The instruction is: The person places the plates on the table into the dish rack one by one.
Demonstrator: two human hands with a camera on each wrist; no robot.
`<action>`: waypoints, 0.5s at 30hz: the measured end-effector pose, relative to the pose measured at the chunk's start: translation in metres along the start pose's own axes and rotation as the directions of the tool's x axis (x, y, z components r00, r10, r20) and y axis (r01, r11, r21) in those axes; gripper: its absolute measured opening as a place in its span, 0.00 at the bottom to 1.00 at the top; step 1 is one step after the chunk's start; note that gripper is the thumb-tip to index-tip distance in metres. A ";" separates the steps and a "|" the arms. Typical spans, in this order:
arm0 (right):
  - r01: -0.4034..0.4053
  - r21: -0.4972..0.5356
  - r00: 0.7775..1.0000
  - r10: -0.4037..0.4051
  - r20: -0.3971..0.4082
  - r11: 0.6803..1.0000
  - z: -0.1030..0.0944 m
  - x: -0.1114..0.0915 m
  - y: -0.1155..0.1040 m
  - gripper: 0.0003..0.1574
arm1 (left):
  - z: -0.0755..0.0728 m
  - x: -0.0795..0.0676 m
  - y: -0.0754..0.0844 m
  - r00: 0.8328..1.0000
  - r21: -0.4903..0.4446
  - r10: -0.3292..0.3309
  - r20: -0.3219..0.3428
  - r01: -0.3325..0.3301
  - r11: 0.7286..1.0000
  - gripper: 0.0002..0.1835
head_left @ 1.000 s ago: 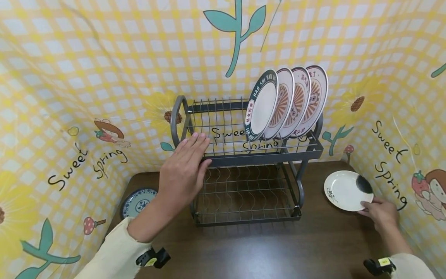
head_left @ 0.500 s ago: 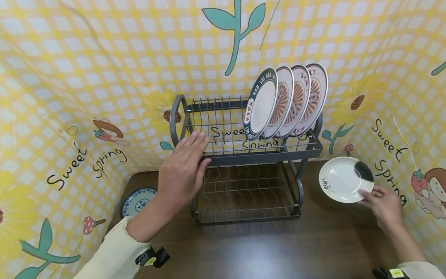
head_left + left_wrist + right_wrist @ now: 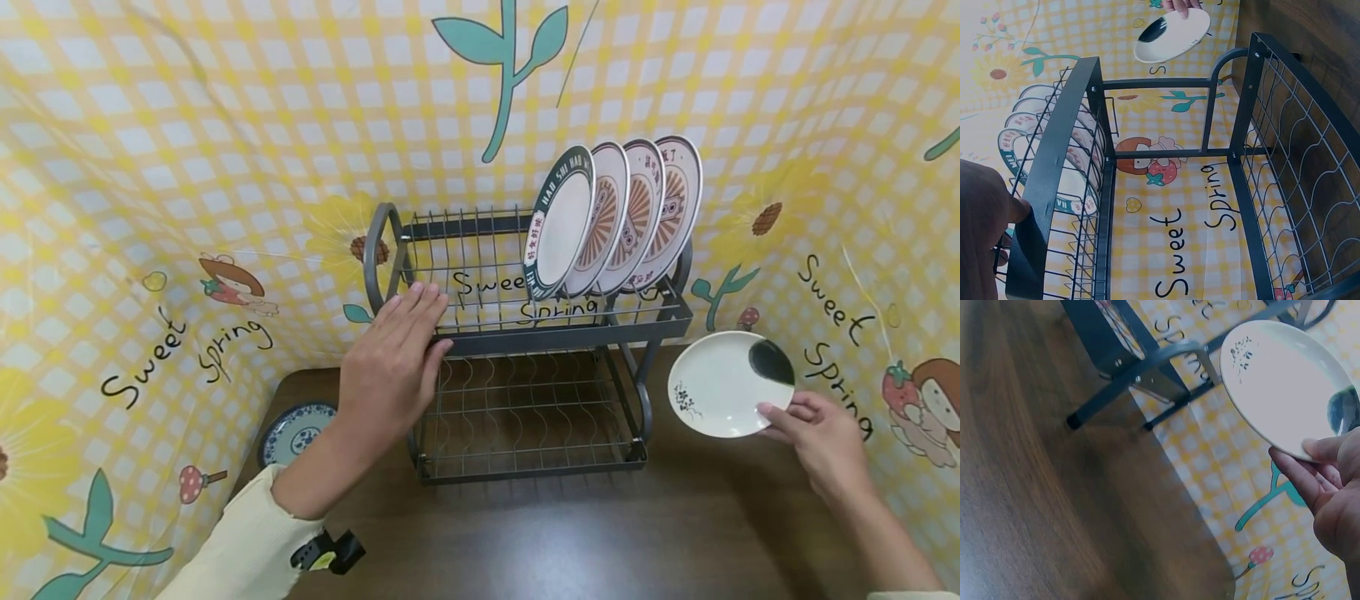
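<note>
My right hand (image 3: 825, 442) pinches a white plate (image 3: 720, 392) with a dark patch by its rim, thumb on the upper face and fingers underneath. The plate is raised, to the right of the grey two-tier dish rack (image 3: 562, 337). In the right wrist view, the plate (image 3: 1285, 387) overlaps a rack bar. My left hand (image 3: 390, 358) holds the upper tier's front rail near its left end, with thumb in front and fingers over the top. Several patterned plates (image 3: 562, 225) stand tilted on the right of the upper tier; the lower tier (image 3: 525, 417) holds no plates.
A blue-and-white plate (image 3: 296, 429) lies at the left of the brown table (image 3: 525, 533), partly hidden by my left forearm. Yellow checked cloth (image 3: 300, 125) surrounds the table at the back and both sides.
My right hand has raised the white plate from near the tabletop and brought it a little to the left, tilting it. The left hand stays on the rack.
</note>
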State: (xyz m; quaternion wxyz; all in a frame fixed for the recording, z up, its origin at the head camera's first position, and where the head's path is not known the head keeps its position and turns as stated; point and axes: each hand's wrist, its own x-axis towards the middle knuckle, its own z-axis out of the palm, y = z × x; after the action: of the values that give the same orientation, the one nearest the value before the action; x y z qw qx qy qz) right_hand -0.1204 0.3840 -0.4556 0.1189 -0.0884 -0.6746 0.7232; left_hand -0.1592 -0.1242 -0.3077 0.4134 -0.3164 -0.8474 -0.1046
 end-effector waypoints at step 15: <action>0.107 -0.240 0.992 -0.088 0.085 0.965 0.048 -0.028 -0.033 0.08 | -0.001 0.000 -0.001 1.000 -0.010 -0.009 0.000 0.009 1.000 0.26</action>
State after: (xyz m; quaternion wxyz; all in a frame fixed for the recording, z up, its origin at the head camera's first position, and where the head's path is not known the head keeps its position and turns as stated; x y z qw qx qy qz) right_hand -0.1053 0.3324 -0.4203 0.1175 -0.0423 -0.7659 0.6307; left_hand -0.1591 -0.1251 -0.3076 0.4115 -0.3146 -0.8482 -0.1109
